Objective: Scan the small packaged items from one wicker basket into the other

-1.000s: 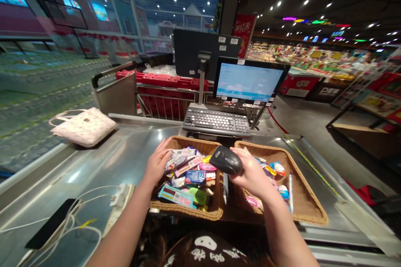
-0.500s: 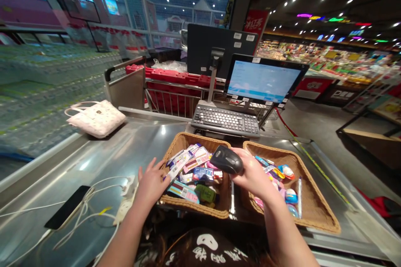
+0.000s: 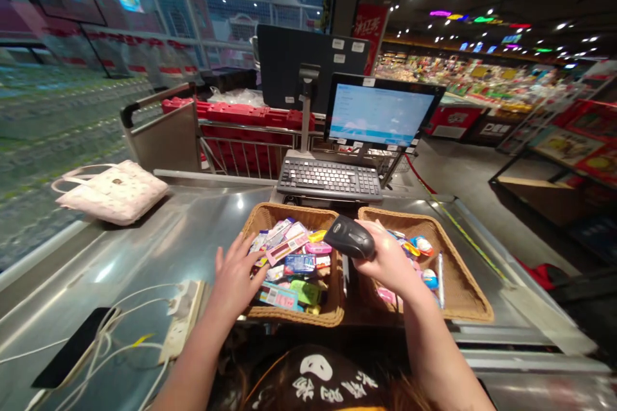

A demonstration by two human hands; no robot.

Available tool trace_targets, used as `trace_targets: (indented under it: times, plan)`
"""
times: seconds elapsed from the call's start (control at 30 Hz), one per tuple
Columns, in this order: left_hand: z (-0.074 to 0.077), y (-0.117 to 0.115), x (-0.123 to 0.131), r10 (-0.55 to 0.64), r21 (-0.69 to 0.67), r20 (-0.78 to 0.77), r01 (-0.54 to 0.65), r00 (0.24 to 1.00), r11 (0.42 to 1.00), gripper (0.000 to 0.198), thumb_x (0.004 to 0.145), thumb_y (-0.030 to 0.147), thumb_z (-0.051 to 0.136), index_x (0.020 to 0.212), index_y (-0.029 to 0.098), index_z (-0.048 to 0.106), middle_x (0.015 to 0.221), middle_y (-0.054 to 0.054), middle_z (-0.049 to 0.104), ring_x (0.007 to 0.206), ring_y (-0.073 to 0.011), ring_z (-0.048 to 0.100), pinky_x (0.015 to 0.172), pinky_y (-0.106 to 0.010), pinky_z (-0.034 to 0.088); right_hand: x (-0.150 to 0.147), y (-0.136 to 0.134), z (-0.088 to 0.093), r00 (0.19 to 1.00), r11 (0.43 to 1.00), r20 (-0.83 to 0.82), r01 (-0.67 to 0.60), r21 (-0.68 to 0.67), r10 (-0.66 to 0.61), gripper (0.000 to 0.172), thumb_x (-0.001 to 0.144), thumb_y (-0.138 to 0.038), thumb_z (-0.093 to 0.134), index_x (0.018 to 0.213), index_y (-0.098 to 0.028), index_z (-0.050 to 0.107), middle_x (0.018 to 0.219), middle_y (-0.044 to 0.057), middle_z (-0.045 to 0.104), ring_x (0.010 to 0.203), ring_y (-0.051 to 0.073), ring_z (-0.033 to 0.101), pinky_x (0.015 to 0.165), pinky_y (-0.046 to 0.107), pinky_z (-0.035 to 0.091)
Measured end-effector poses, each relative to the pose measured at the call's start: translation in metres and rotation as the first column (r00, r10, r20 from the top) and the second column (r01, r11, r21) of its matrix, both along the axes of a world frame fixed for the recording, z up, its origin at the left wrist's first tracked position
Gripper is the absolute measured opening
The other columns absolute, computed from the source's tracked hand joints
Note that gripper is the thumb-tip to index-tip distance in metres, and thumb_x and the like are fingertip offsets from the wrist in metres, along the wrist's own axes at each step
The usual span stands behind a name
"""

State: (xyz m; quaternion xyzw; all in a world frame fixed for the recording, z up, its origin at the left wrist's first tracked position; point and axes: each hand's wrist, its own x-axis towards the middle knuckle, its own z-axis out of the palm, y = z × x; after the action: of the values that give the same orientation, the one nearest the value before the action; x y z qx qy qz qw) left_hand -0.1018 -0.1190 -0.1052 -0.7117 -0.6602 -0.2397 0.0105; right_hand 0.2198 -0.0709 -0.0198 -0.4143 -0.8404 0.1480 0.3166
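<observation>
My right hand [image 3: 383,255] is wrapped round a black barcode scanner [image 3: 349,237]. The scanner's head points left, over the right rim of the left wicker basket [image 3: 336,318]. At that basket's left side my left hand [image 3: 236,276] reaches in, fingers spread, by the small packs. A pink-and-white pack with a barcode [image 3: 288,248] lies just beyond its fingertips. Lower in the basket are a light blue pack [image 3: 278,296] and a green item [image 3: 306,292]. The right wicker basket [image 3: 465,292], partly behind my right hand, holds several small colourful items.
A keyboard [image 3: 330,178] and a lit monitor [image 3: 383,110] stand behind the baskets. On the metal counter's left are a pale handbag [image 3: 118,192], a phone [image 3: 72,347], and white cables running to a power strip [image 3: 180,321]. Shopping carts [image 3: 245,151] stand beyond the counter.
The view has shifted right. My left hand's fingers have spread from the packs at the basket's left side. The scanner stays in my right hand, and the green item now looks brightly lit.
</observation>
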Motion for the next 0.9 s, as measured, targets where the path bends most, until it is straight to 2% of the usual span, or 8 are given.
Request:
trace_targets:
  times: [0.13,0.3,0.4,0.53,0.6,0.7,0.8,0.9]
  plan:
    - [0.012,0.025,0.038,-0.173,0.025,0.027,0.172,0.985,0.985,0.025,0.086,0.037,0.055,0.104,0.030,0.070,0.144,-0.009,0.051,0.139,-0.0355,0.035,0.110,-0.070,0.020,0.036,-0.007,0.000,0.988,0.988,-0.001,0.154,0.020,-0.154,0.049,0.066,-0.013,0.061,0.114,-0.024,0.061,0.118,0.008,0.066,0.115,0.029,0.058,0.104,0.051,0.041]
    - [0.025,0.061,0.100,-0.374,-0.018,0.041,0.375,0.927,0.927,0.027,0.086,0.039,0.057,0.108,0.027,0.069,0.147,-0.010,0.047,0.142,-0.0359,0.030,0.111,-0.069,0.018,0.085,-0.020,0.001,0.947,0.944,-0.029,0.321,0.078,-0.320,0.047,0.067,-0.017,0.062,0.114,-0.020,0.061,0.117,0.011,0.066,0.111,0.031,0.060,0.098,0.049,0.046]
    - [0.029,0.087,0.140,-0.488,-0.044,0.027,0.489,0.872,0.871,0.027,0.086,0.037,0.059,0.108,0.026,0.069,0.149,-0.011,0.044,0.143,-0.0356,0.029,0.111,-0.068,0.019,0.111,-0.026,0.001,0.924,0.918,-0.052,0.382,0.110,-0.379,0.046,0.068,-0.020,0.063,0.113,-0.019,0.061,0.117,0.011,0.066,0.113,0.031,0.059,0.100,0.048,0.046]
    - [0.030,0.126,0.195,-0.637,-0.044,0.013,0.637,0.771,0.770,0.025,0.086,0.028,0.057,0.109,0.027,0.069,0.149,-0.010,0.044,0.143,-0.0339,0.028,0.112,-0.068,0.016,0.140,-0.032,0.000,0.898,0.884,-0.061,0.440,0.159,-0.436,0.048,0.069,-0.021,0.061,0.117,-0.018,0.059,0.121,0.013,0.064,0.118,0.031,0.057,0.109,0.052,0.037]
    - [0.027,0.144,0.223,-0.671,-0.065,0.006,0.670,0.742,0.740,0.020,0.085,0.029,0.059,0.100,0.025,0.071,0.147,-0.011,0.046,0.143,-0.0354,0.028,0.112,-0.069,0.015,0.152,-0.034,-0.002,0.882,0.867,-0.063,0.471,0.161,-0.467,0.049,0.070,-0.022,0.062,0.118,-0.019,0.058,0.122,0.013,0.064,0.118,0.031,0.057,0.111,0.053,0.034]
    - [0.016,0.162,0.261,-0.707,-0.188,-0.073,0.686,0.704,0.703,0.016,0.079,0.027,0.066,0.091,0.021,0.072,0.141,-0.015,0.052,0.140,-0.0388,0.032,0.110,-0.071,0.017,0.168,-0.036,-0.005,0.866,0.854,-0.062,0.499,0.148,-0.496,0.048,0.071,-0.025,0.062,0.119,-0.019,0.058,0.123,0.013,0.064,0.120,0.031,0.057,0.112,0.057,0.031]
    - [0.002,0.168,0.294,-0.806,-0.299,-0.156,0.750,0.571,0.590,0.017,0.079,0.025,0.064,0.093,0.021,0.072,0.140,-0.014,0.053,0.140,-0.0373,0.033,0.110,-0.070,0.018,0.182,-0.036,-0.010,0.857,0.846,-0.071,0.515,0.138,-0.510,0.049,0.071,-0.027,0.063,0.119,-0.020,0.058,0.123,0.013,0.064,0.121,0.032,0.056,0.112,0.059,0.028]
    - [-0.012,0.163,0.322,-0.880,-0.365,-0.199,0.801,0.431,0.475,0.018,0.081,0.028,0.062,0.094,0.023,0.072,0.137,-0.011,0.054,0.139,-0.0349,0.033,0.112,-0.067,0.017,0.193,-0.034,-0.015,0.849,0.838,-0.080,0.529,0.131,-0.523,0.047,0.070,-0.027,0.063,0.117,-0.020,0.059,0.122,0.014,0.065,0.121,0.032,0.056,0.113,0.060,0.028]
